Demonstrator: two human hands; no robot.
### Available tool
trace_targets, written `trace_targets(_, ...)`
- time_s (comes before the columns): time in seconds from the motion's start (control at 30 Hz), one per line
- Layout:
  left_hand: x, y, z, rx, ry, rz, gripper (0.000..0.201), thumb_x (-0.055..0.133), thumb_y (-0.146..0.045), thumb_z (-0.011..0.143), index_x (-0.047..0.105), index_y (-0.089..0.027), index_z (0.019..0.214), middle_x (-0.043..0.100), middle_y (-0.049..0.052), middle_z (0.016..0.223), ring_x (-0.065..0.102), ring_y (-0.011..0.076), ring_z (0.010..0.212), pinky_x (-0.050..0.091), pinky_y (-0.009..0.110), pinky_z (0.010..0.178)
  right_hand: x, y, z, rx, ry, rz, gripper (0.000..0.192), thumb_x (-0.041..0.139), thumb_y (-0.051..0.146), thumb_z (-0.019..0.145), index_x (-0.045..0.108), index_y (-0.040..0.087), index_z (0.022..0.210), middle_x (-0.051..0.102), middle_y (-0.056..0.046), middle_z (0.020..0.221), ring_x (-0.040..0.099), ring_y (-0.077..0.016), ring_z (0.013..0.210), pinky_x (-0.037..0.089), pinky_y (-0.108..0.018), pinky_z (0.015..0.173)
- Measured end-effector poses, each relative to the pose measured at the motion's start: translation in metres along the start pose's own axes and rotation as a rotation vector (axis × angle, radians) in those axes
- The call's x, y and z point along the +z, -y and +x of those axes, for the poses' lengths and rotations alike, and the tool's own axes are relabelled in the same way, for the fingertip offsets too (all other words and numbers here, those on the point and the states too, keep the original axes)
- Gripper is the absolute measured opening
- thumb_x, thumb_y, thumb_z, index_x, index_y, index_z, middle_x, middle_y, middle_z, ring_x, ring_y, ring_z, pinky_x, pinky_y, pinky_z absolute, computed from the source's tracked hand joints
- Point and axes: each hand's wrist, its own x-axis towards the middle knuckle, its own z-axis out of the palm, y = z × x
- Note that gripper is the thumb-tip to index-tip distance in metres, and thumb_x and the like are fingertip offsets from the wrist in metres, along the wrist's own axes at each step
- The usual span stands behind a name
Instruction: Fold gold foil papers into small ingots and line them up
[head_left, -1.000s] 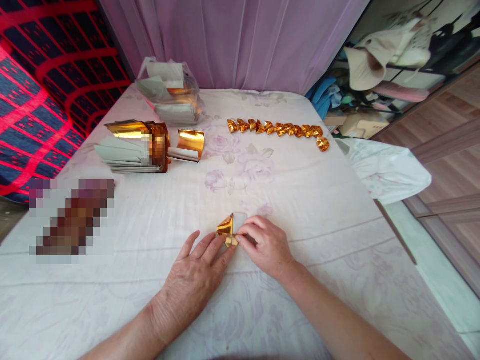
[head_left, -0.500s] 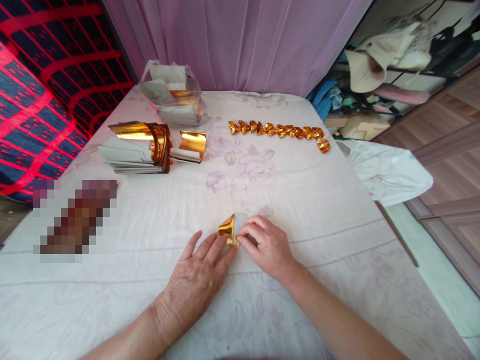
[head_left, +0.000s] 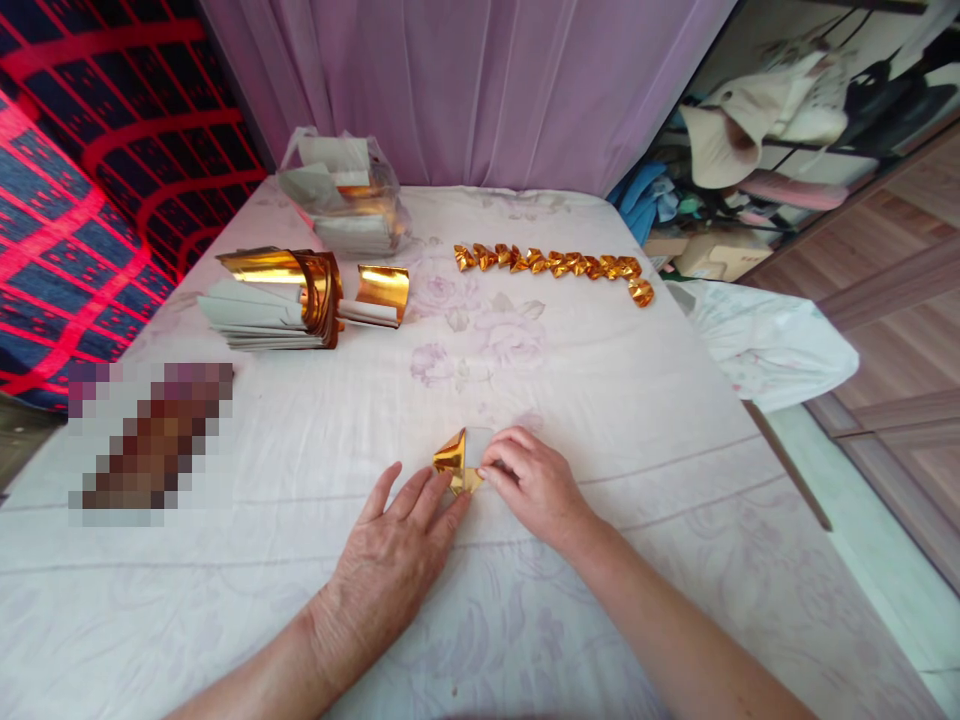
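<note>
A stack of gold foil paper sheets (head_left: 274,298), its top sheets curled up, lies at the far left of a bed covered by a pale floral sheet (head_left: 637,420), with a clear plastic bag of more sheets (head_left: 345,195) behind it and one curled gold sheet (head_left: 379,293) just beside it. Nearer the camera, the left hand (head_left: 394,560) lies flat, fingers spread, its fingertips pressing the edge of a small folded gold paper piece (head_left: 454,462) on the bedsheet. The right hand (head_left: 536,485) meets it from the other side, fingers curled, its grip pinched on the piece's white flap. Well apart, toward the far right edge, a row of finished folded gold pieces (head_left: 551,264) runs across the bed.
</note>
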Motion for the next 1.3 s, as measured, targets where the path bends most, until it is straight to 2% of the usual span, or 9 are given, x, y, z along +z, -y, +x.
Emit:
trace_targets(0.27, 0.001, 0.000, 0.000, -0.001, -0.005, -0.002, 0.033, 0.054, -0.026, 0.092, 0.062, -0.027, 0.123, 0.064, 0.006, 0.126, 0.057, 0.0249, 0.116, 0.032, 0.049, 0.109, 0.000, -0.006, 0.000, -0.038, -0.008, 0.028, 0.013, 0.056, 0.012, 0.087, 0.061, 0.023, 0.082, 0.064, -0.001, 0.087, 0.063, -0.0143, 0.080, 0.048, -0.025, 0.072)
trace_targets(0.37, 0.000, 0.000, 0.001, -0.007, 0.012, 0.002, 0.034, 0.054, -0.026, 0.092, 0.060, -0.026, 0.126, 0.063, 0.006, 0.127, 0.056, 0.0245, 0.117, 0.033, 0.049, 0.109, 0.002, -0.001, -0.002, -0.015, -0.022, -0.016, 0.005, 0.064, 0.019, 0.083, 0.061, 0.023, 0.086, 0.065, -0.002, 0.092, 0.064, -0.0159, 0.082, 0.048, -0.026, 0.072)
trace_targets(0.47, -0.001, -0.001, 0.001, -0.009, 0.026, 0.012, 0.035, 0.054, -0.026, 0.092, 0.060, -0.026, 0.126, 0.062, 0.006, 0.128, 0.056, 0.0244, 0.118, 0.034, 0.048, 0.109, 0.003, 0.003, -0.004, -0.012, -0.019, -0.079, 0.012, 0.070, 0.024, 0.080, 0.061, 0.023, 0.087, 0.064, -0.002, 0.094, 0.064, -0.0178, 0.085, 0.049, -0.028, 0.074)
trace_targets(0.63, 0.001, -0.001, 0.001, -0.013, 0.031, 0.019, 0.032, 0.056, -0.027, 0.092, 0.062, -0.028, 0.123, 0.063, 0.005, 0.126, 0.056, 0.0248, 0.118, 0.034, 0.049, 0.109, -0.001, -0.004, -0.002, -0.069, -0.004, 0.004, 0.014, 0.058, 0.010, 0.082, 0.059, 0.023, 0.086, 0.063, -0.001, 0.090, 0.063, -0.0158, 0.086, 0.049, -0.027, 0.076)
trace_targets(0.77, 0.003, 0.003, 0.000, -0.001, -0.003, 0.006, 0.030, 0.058, -0.030, 0.092, 0.062, -0.029, 0.121, 0.064, 0.004, 0.126, 0.056, 0.0250, 0.118, 0.033, 0.050, 0.109, -0.003, -0.013, -0.002, -0.116, -0.092, 0.107, 0.022, 0.047, 0.005, 0.082, 0.058, 0.023, 0.087, 0.064, -0.003, 0.093, 0.063, -0.0163, 0.087, 0.051, -0.028, 0.077)
trace_targets(0.9, 0.008, 0.008, 0.000, -0.011, -0.056, -0.030, 0.024, 0.060, -0.036, 0.092, 0.065, -0.028, 0.114, 0.066, 0.002, 0.125, 0.056, 0.0233, 0.120, 0.029, 0.048, 0.112, -0.003, -0.016, -0.003, -0.107, -0.210, 0.051, 0.033, 0.042, -0.001, 0.076, 0.060, 0.021, 0.092, 0.063, -0.008, 0.102, 0.062, -0.0198, 0.097, 0.052, -0.033, 0.084)
trace_targets(1.1, 0.008, 0.017, 0.002, -0.027, -0.099, -0.071, 0.020, 0.058, -0.036, 0.093, 0.068, -0.027, 0.108, 0.065, 0.000, 0.128, 0.052, 0.0239, 0.126, 0.024, 0.048, 0.117, -0.006, -0.011, -0.003, -0.138, -0.121, -0.021, 0.039, 0.043, -0.002, 0.073, 0.062, 0.021, 0.096, 0.068, -0.005, 0.097, 0.060, -0.0225, 0.094, 0.051, -0.037, 0.084)
trace_targets(1.3, 0.006, 0.022, 0.005, -0.055, -0.133, -0.073, 0.017, 0.058, -0.031, 0.094, 0.068, -0.025, 0.105, 0.068, -0.002, 0.124, 0.056, 0.0233, 0.122, 0.026, 0.047, 0.116, -0.009, -0.011, -0.006, -0.139, -0.107, 0.017, 0.037, 0.046, 0.000, 0.075, 0.063, 0.022, 0.101, 0.069, -0.005, 0.097, 0.061, -0.0214, 0.092, 0.051, -0.036, 0.082)
